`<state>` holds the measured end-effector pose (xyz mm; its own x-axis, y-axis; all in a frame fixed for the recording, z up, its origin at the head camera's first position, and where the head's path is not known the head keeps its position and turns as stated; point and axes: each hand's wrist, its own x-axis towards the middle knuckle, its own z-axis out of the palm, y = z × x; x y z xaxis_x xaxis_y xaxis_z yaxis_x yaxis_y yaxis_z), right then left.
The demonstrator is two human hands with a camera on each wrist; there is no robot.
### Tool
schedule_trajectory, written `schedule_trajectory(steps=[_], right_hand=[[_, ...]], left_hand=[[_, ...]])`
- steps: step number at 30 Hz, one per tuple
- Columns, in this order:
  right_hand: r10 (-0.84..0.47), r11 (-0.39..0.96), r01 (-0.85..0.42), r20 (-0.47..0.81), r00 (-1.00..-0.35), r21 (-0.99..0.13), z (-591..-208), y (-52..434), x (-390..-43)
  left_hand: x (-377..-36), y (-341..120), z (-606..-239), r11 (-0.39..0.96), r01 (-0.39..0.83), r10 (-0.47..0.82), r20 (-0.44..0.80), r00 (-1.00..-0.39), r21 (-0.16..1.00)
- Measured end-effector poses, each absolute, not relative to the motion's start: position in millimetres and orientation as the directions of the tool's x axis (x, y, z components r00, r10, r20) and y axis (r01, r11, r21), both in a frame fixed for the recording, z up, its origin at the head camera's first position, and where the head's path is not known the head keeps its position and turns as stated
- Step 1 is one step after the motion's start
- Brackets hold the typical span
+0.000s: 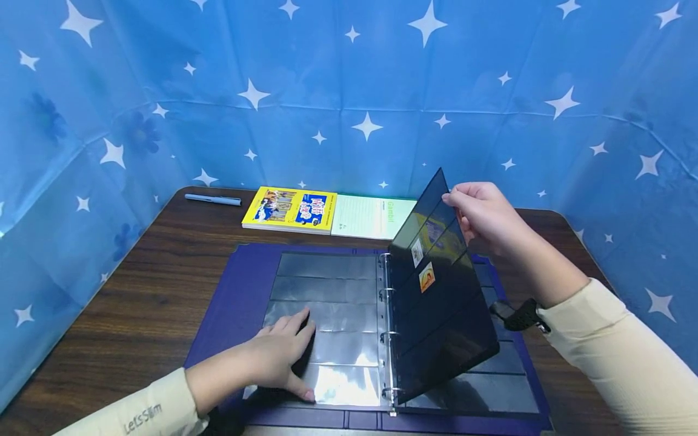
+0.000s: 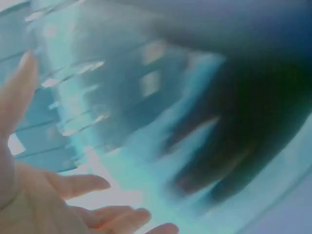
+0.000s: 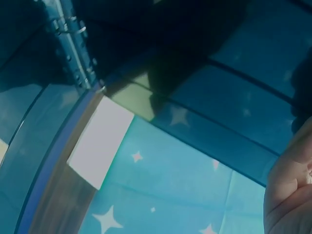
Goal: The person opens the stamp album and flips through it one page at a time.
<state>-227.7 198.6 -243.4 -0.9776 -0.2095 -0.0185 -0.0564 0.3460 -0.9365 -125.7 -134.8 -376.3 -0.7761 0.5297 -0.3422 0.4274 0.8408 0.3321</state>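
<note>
A purple ring binder (image 1: 240,284) lies spread on the table, pocket pages on both sides of its metal rings (image 1: 388,315). My right hand (image 1: 485,215) pinches the upper outer corner of a black stamp page (image 1: 447,333), which stands tilted up from the rings. An orange-and-white stamp (image 1: 427,277) and a smaller pale stamp (image 1: 417,252) sit in its pockets. On the glossy left page (image 1: 338,318) rests my left hand (image 1: 278,354), fingers spread. The left wrist view shows that hand (image 2: 29,200) beside a dark hand-shaped reflection. Only part of my right hand (image 3: 292,190) enters the right wrist view.
Behind the binder lie a yellow book (image 1: 289,209) and a pale lined notepad (image 1: 371,217). A blue pen (image 1: 212,199) is at the table's back left. Blue star-printed curtain (image 1: 338,79) surrounds the brown table (image 1: 147,290) at the back and sides.
</note>
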Motion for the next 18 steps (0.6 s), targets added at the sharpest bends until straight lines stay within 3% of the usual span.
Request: schedule_trajectory(steps=[2, 6, 10, 14, 18], right_hand=[[-0.208, 0.328, -0.050, -0.020, -0.978, -0.943, -243, 195, -229], [-0.195, 0.295, -0.050, -0.009, -0.981, -0.954, -243, 188, -229], [-0.184, 0.290, -0.061, 0.007, -0.983, -0.955, -243, 181, -230], [-0.186, 0.275, -0.073, 0.021, -0.982, -0.959, -243, 174, -230], [-0.194, 0.211, -0.050, 0.008, -0.981, -0.976, -242, 167, -231]], left_hand=[[-134, -127, -362, 0.848, 0.372, 0.496, -0.318, -0.808, 0.377], [-156, -103, -316, 0.761, 0.302, 0.459, -0.147, -0.876, 0.573], [-169, -69, -265, 0.614, 0.325, 0.479, -0.012, -0.878, 0.719], [-171, -34, -231, 0.580, 0.344, 0.529, -0.021, -0.848, 0.738], [-169, -9, -215, 0.630, 0.381, 0.569, -0.069, -0.819, 0.677]])
